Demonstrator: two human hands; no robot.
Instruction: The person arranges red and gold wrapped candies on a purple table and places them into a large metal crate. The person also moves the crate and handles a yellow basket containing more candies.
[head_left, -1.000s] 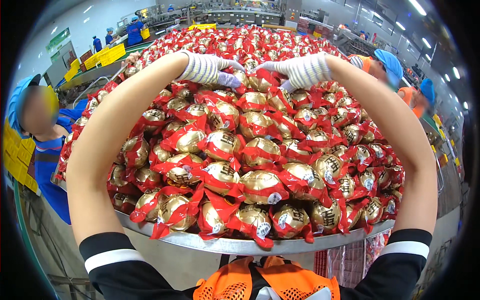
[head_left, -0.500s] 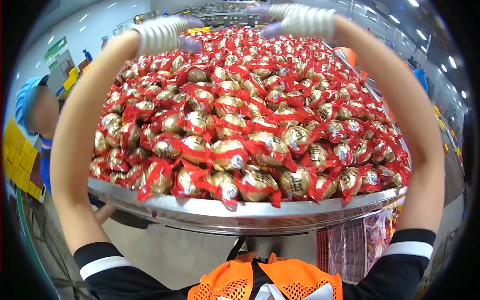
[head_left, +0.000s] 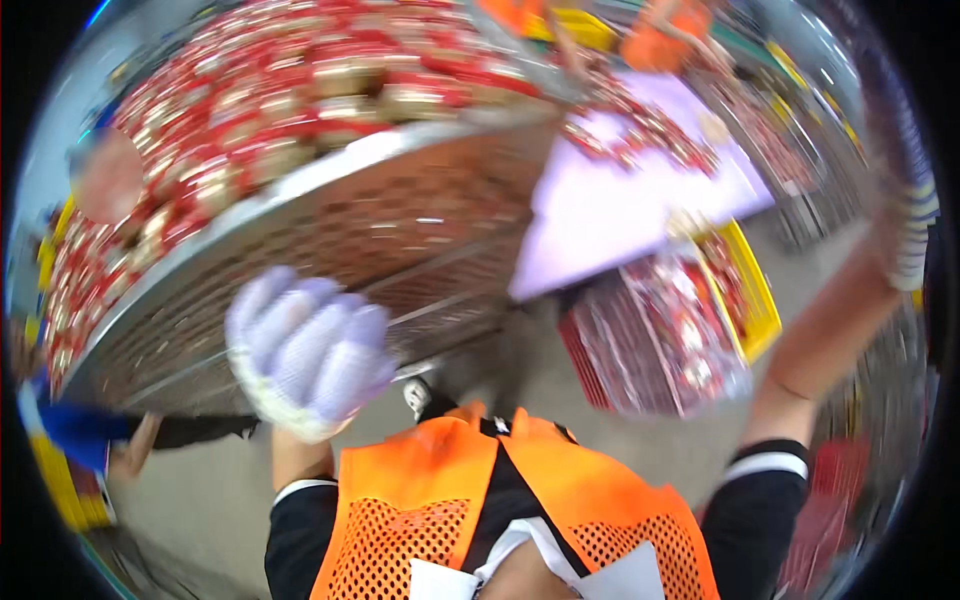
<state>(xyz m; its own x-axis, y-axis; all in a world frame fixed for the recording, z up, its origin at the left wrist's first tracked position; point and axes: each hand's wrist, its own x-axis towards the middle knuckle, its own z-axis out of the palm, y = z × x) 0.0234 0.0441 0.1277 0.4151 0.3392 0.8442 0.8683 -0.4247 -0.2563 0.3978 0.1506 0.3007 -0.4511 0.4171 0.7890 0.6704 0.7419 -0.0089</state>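
My left hand [head_left: 308, 352], in a white and lilac knit glove, is raised in front of the vest, beside the metal side of a large bin. Its fingers are curled in and pressed together, and nothing shows in them. My right arm stretches out to the right rim, where my gloved right hand [head_left: 900, 165] is smeared by motion. Whether it holds anything cannot be made out. Gold balls in red wrappers [head_left: 345, 95] fill the bin [head_left: 400, 215], blurred. No hand touches them.
Right of the bin stands a lilac tabletop [head_left: 610, 205] with small red packets [head_left: 655, 130]. Below it are a red crate with plastic-wrapped goods [head_left: 640, 330] and a yellow crate [head_left: 755, 290]. People in orange [head_left: 665, 40] work beyond; a person in blue [head_left: 80, 425] is at left.
The view has swung right and down. Both hands have come back from over the wrapped balls: the left in front of the vest, the right out to the side. The lilac table has come into view.
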